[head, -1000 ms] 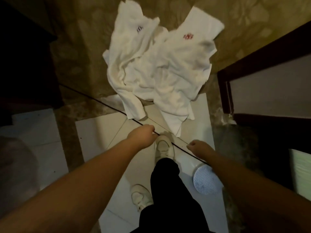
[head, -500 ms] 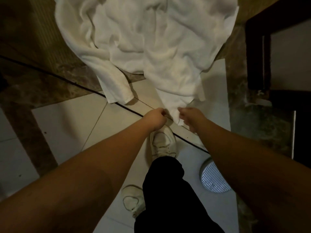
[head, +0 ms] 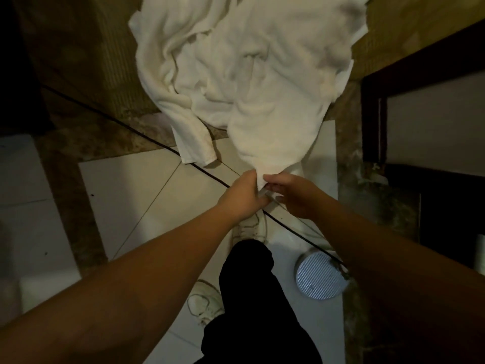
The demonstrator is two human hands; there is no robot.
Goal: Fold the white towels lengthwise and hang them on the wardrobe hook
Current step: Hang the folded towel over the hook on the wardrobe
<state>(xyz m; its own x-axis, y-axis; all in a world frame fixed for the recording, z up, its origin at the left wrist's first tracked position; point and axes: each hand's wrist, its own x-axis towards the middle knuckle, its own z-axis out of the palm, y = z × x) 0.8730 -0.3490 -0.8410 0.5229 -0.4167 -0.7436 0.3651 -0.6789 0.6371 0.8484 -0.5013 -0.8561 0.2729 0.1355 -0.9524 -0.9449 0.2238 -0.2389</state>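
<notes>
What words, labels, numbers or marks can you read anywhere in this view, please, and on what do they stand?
None can be read: the white towels, the round ribbed floor drain cover and the white shoes show no legible text in the head view.

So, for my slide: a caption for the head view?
Both hands, left hand and right hand, pinch the near corner of a white towel heaped on the floor.

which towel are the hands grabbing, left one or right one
The right-hand towel: both the left hand and right hand pinch its lower corner. The left towel lies untouched.
</notes>
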